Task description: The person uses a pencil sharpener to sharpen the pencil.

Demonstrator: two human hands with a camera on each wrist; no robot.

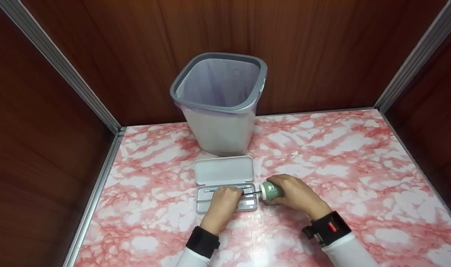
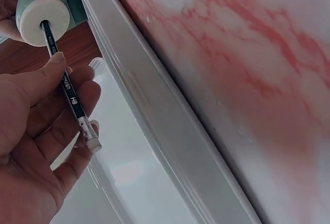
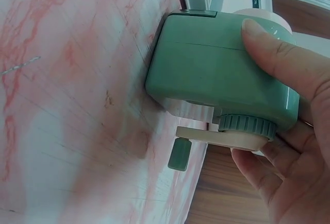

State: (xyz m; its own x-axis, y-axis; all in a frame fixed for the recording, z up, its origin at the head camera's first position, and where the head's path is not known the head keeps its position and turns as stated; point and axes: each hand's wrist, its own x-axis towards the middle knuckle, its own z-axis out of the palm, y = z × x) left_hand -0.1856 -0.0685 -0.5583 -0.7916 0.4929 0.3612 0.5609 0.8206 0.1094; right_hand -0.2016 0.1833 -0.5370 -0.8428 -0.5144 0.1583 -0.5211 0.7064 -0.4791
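Note:
A dark pencil marked HB, with an eraser end, has its far end in the round cream opening of a green crank pencil sharpener. My left hand pinches the pencil between thumb and fingers, over an open pencil case. Around the sharpener's body my right hand is curled, thumb on top and fingers beneath, close to the cream crank with its green knob. The grey pencil case lies with its lid folded back, and a slim pencil-like item rests in its upper compartment.
Behind the case stands a bin with a grey rim and a purple liner. The table has a red and white marbled top. Brown wood-look panels rise at the back and on both sides.

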